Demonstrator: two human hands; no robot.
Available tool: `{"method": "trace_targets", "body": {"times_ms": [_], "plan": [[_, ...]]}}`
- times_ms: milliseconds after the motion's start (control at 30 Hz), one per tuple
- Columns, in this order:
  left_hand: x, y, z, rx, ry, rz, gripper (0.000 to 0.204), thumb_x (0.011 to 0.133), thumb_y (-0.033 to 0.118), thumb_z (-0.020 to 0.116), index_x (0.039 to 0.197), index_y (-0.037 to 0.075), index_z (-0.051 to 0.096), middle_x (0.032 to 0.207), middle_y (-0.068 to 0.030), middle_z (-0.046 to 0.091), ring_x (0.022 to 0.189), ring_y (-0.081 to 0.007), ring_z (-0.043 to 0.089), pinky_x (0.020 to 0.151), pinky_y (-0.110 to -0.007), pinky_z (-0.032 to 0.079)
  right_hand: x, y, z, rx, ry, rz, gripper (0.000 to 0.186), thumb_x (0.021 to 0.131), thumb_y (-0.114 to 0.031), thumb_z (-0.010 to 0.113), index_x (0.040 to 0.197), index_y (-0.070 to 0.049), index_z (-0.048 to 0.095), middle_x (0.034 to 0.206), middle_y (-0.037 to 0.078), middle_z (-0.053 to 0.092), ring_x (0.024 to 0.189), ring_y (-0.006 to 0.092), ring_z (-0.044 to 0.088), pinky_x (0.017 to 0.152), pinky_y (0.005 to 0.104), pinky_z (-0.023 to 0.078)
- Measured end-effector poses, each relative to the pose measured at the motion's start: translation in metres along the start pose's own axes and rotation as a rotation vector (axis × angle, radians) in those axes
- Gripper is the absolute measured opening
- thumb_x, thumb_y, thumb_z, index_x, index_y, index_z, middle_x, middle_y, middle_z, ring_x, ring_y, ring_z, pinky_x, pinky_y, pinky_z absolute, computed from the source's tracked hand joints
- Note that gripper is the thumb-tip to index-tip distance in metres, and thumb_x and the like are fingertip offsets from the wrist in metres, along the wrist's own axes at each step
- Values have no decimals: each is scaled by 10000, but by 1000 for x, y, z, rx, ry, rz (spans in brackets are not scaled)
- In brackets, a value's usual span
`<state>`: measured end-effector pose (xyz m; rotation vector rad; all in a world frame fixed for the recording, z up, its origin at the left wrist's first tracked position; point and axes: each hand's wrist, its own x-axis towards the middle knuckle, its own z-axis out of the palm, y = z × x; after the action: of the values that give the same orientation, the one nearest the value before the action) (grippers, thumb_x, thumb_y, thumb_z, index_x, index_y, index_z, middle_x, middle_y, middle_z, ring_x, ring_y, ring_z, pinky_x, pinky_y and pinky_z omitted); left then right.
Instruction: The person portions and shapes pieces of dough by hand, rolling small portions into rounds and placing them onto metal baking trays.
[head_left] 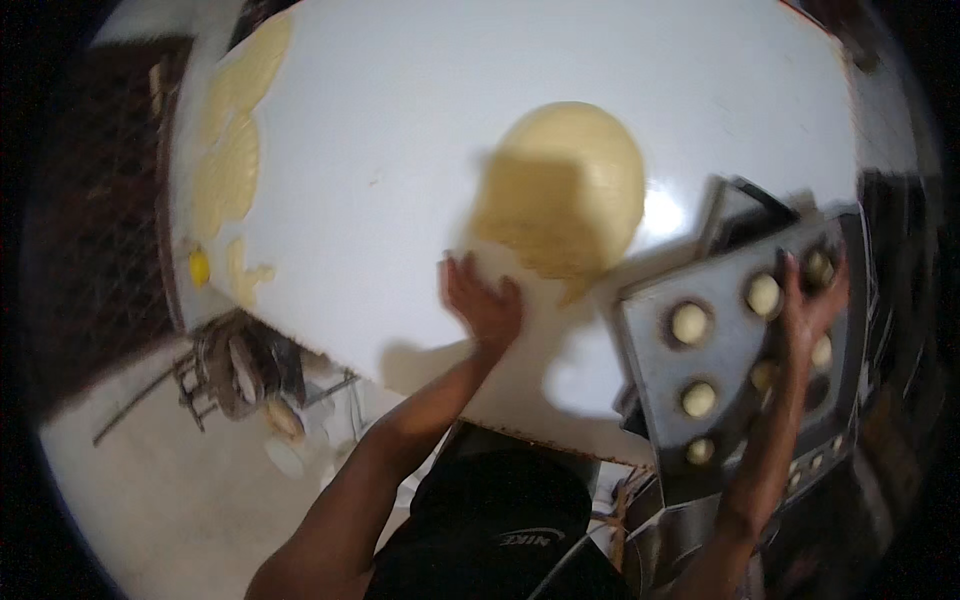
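My left hand [483, 303] is over the white table, just short of the near edge of a large flat sheet of yellow dough [560, 190]. Its fingers are spread and it holds nothing. At the right, my right hand [815, 305] reaches over a metal baking tray [655, 365]. The thumb and fingers stand apart on either side of a dough ball [819, 268] at the tray's far right corner. Several other round dough balls [689, 324] sit spaced out on the tray, some partly hidden by my right forearm.
Thin dough scraps [225, 170] lie along the table's left edge, with a small yellow object [199, 267] nearby. Another dark tray [755, 205] shows beneath the baking tray's far side. Lower right, more small dough pieces [817, 462] are visible. A cluttered metal frame [230, 370] stands below the table's left corner.
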<state>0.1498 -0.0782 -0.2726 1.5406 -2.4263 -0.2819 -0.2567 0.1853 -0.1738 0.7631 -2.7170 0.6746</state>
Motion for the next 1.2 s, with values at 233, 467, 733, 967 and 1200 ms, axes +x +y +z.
{"method": "trace_targets", "body": {"times_ms": [233,467,733,967,1200], "plan": [[9,4,-49,-337,-140,-74,895,851,313,743,1564,-56,345,1682,-351,201,1580,-546,154,1272,-677,137,-83,-178,-50,585,129,-130,447,1094,-124,624,1472,88,514,1503,274,560,1297,348,639,1108,460,530],[-22,-116,-89,-1154,-498,35,784,893,130,779,1574,32,404,1538,-234,495,1451,-397,459,1227,-547,373,-242,-378,52,721,-502,47,352,1061,-95,625,1366,74,577,1303,184,660,1175,278,640,1051,407,503],[39,-501,-127,-1055,193,-580,420,922,-6,721,1312,68,586,1197,-102,656,971,-181,678,761,-310,588,-365,-656,199,528,-743,-469,417,923,-279,760,1222,6,703,1100,186,714,971,368,646,955,504,498],[214,-653,-262,42,46,-38,631,822,-33,658,1445,10,564,1479,-226,515,1580,-442,239,1262,-644,209,-358,-905,289,667,-737,-868,769,786,-203,851,1465,-30,531,1450,251,517,1358,472,457,1111,581,415],[218,-661,-281,-61,-320,258,275,918,53,610,1186,-8,618,1007,-187,729,932,-406,736,814,-524,595,-342,-890,252,644,-1206,-662,266,855,-70,775,1023,-30,573,921,185,694,864,374,711,776,441,581]]}}
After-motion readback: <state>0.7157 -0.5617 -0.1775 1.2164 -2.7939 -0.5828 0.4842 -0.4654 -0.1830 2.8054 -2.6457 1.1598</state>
